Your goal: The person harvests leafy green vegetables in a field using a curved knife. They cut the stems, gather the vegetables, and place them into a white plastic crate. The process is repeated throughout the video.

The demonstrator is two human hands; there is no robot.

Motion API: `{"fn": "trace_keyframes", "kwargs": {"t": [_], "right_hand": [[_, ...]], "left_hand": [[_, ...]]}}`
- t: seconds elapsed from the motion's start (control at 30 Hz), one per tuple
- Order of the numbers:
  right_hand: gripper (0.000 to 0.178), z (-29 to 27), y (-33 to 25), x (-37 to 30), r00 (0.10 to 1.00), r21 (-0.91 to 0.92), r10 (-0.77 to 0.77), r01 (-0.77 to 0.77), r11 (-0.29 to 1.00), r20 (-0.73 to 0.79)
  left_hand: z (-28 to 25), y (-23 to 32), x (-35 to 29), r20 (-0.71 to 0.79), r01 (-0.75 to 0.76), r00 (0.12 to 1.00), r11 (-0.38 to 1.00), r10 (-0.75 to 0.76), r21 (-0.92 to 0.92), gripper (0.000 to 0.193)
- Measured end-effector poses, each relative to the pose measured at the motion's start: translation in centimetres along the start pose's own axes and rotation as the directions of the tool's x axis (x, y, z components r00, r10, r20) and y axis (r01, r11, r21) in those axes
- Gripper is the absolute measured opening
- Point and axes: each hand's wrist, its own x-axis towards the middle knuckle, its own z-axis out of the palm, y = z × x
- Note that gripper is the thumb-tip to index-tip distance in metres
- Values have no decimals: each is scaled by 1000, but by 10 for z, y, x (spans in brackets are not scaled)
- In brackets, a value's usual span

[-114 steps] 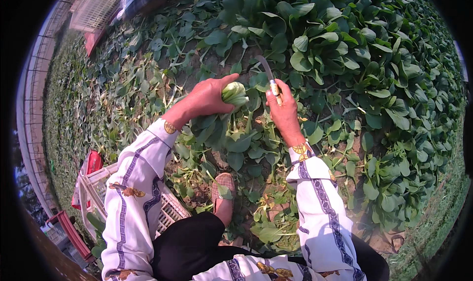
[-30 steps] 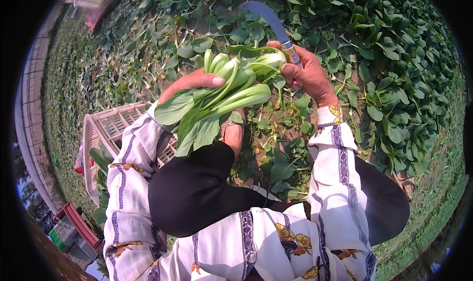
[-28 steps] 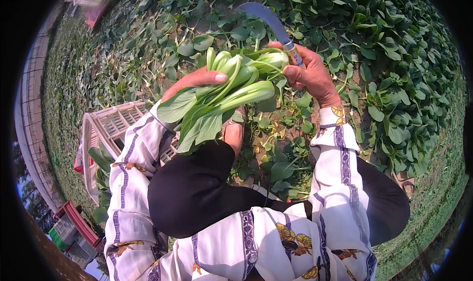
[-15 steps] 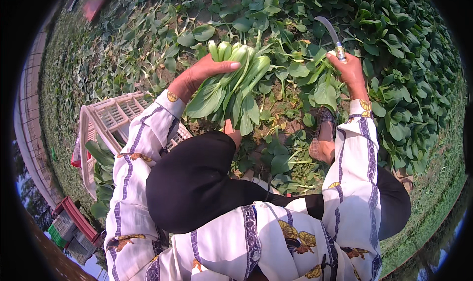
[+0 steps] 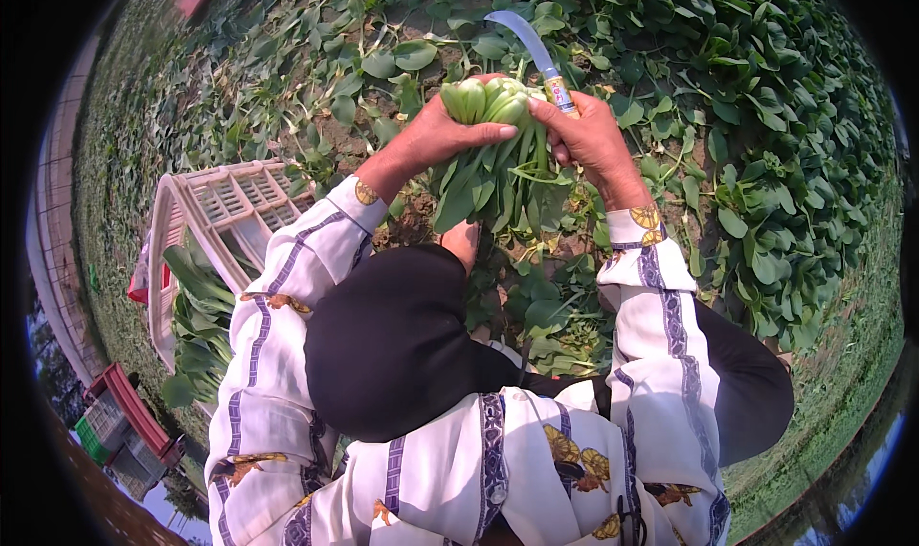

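Observation:
A bunch of bok choy (image 5: 479, 187) hangs leaves down in front of me, its pale stem bases upward. My left hand (image 5: 442, 133) is closed around it from the left, thumb across the stems. My right hand (image 5: 593, 142) grips the short handle of a sickle (image 5: 529, 41), whose curved blade points up and to the left, beyond the bunch. The right thumb and fingers also press against the right side of the stems. Part of the handle and the far side of the bunch are hidden by my fingers.
At my left stands a pale plastic crate (image 5: 251, 206) with bok choy (image 5: 201, 326) in it. Uncut leafy plants (image 5: 766, 163) grow densely at the right, and loose leaves (image 5: 325, 77) litter the soil ahead. Red and green crates (image 5: 124, 417) stand far left.
My right hand has moved left with the sickle and a bok choy plant, which now meets the bunch. My left hand has shifted slightly right, bringing both hands together.

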Motion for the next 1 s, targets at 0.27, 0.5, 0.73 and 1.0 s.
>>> {"fn": "trace_keyframes", "kwargs": {"t": [0.27, 0.5, 0.73, 1.0], "right_hand": [[30, 107, 27, -47, 985, 266, 10, 36, 963, -170], [31, 157, 20, -70, 980, -95, -153, 141, 985, -129], [27, 231, 4, -131, 998, 55, -24, 28, 998, -61], [36, 332, 22, -228, 1000, 68, 17, -16, 998, -2]], "left_hand": [[-24, 7, -101, -104, -91, 990, 995, 94, 26, 66], [-40, 12, -165, -205, -141, 964, 978, 171, 153, 66], [-59, 49, -268, -203, -206, 931, 896, 303, 394, 67], [-44, 63, -415, -430, -277, 795, 887, 428, 371, 52]]}}
